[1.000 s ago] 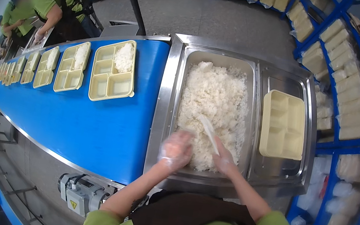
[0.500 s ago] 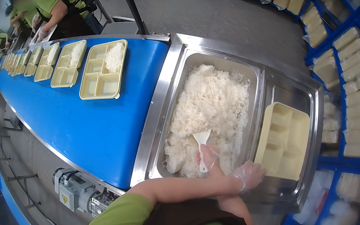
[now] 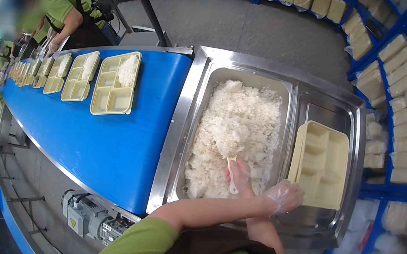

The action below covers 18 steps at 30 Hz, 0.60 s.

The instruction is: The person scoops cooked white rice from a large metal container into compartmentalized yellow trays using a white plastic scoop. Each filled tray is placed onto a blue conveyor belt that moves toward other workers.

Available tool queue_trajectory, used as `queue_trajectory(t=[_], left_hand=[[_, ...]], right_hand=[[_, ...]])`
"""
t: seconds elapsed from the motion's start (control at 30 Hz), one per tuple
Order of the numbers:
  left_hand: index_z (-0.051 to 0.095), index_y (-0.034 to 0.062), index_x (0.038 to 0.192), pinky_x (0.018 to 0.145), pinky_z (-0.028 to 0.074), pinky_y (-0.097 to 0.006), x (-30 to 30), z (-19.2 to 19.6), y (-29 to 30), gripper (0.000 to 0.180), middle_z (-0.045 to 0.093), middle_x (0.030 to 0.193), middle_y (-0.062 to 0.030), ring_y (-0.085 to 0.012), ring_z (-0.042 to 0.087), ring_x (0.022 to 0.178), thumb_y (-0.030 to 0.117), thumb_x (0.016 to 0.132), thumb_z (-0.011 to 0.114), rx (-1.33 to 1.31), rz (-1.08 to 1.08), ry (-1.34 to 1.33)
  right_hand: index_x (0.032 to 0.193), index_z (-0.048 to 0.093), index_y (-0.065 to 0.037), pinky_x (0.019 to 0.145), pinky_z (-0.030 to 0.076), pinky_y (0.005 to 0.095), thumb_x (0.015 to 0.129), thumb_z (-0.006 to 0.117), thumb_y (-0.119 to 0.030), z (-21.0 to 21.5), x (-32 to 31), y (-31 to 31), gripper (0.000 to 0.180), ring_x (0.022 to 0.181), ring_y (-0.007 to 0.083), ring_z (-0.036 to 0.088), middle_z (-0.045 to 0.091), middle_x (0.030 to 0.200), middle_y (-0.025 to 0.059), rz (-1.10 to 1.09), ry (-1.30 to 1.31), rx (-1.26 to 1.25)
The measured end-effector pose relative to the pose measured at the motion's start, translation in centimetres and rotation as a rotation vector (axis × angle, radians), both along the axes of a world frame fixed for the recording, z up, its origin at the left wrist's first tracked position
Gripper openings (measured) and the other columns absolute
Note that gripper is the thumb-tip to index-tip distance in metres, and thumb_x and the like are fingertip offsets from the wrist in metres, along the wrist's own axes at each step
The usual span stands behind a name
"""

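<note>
My forearms cross, the left one over the right. My right hand, in a clear glove, is closed round the handle of a white rice paddle. A heap of cooked rice covers the paddle's blade, above the rice in a steel pan. My left hand, gloved too, has its fingers bent at the near left corner of a pale yellow compartment meal tray. That tray seems to sit on at least one more and holds no food.
Left of the pan runs a blue conveyor belt with a row of yellow trays, several with rice in one compartment. A co-worker stands at its far side. Blue shelves with wrapped yellow trays stand on the right. A motor sits under the belt.
The paddle's blade, bare before, now carries a heap of rice. My left hand stays at the tray corner, its fingers bent more. The view has shifted slightly.
</note>
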State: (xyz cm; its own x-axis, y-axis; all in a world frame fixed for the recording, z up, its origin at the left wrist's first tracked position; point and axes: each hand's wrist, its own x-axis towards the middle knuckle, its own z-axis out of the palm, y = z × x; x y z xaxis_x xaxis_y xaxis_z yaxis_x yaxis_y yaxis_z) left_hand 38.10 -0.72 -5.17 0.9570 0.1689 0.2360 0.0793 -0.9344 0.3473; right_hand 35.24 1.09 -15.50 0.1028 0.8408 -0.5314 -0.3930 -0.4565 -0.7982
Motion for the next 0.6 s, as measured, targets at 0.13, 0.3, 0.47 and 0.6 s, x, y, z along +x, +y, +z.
queue_trajectory(t=[0.13, 0.3, 0.47, 0.6], left_hand=[[0.051, 0.0089, 0.101, 0.067, 0.048, -0.034, -0.1, 5.2, 0.3, 0.025, 0.052, 0.1, -0.0062, -0.0195, 0.055, 0.082, 0.015, 0.077, 0.058, -0.59, 0.153, -0.231], [0.046, 0.0091, 0.108, 0.087, 0.044, -0.037, -5.3, 10.1, 2.6, 0.028, 0.033, 0.129, -0.0108, -0.0255, 0.047, 0.108, 0.021, 0.084, 0.053, -1.762, 0.168, -0.383], [0.027, 0.0122, 0.135, 0.097, 0.035, -0.048, -17.9, 13.1, 3.8, 0.065, 0.036, 0.128, -0.0089, -0.0275, 0.036, 0.119, 0.017, 0.075, 0.051, -2.213, 0.218, -0.66], [0.037, 0.004, 0.128, 0.09, 0.044, -0.047, -27.9, 9.9, 4.5, 0.068, 0.044, 0.123, -0.0169, -0.033, 0.046, 0.111, 0.001, 0.061, 0.046, -2.132, 0.533, -1.012]], right_hand=[[0.085, 0.05, -0.007, 0.038, 0.038, 0.0248, 0.088, 0.047, -0.024, 0.7, 0.5, -0.6, 0.018, 0.042, 0.0105, 0.046, 0.051, 0.059, 0.004, 0.006, 0.047, 0.01], [0.087, 0.049, -0.006, 0.038, 0.036, 0.0254, 0.088, 0.047, -0.023, 2.1, -0.3, -0.4, 0.018, 0.043, 0.0106, 0.044, 0.049, 0.058, 0.0033, -0.011, 0.037, -0.009], [0.087, 0.049, -0.006, 0.038, 0.037, 0.0255, 0.088, 0.048, -0.024, 3.1, -1.4, -0.7, 0.018, 0.043, 0.0112, 0.045, 0.049, 0.058, 0.0041, -0.049, 0.006, -0.023], [0.086, 0.049, -0.006, 0.038, 0.038, 0.0253, 0.088, 0.048, -0.025, 3.7, -1.8, -0.9, 0.019, 0.042, 0.0115, 0.045, 0.05, 0.058, 0.0049, -0.051, -0.061, 0.012]])
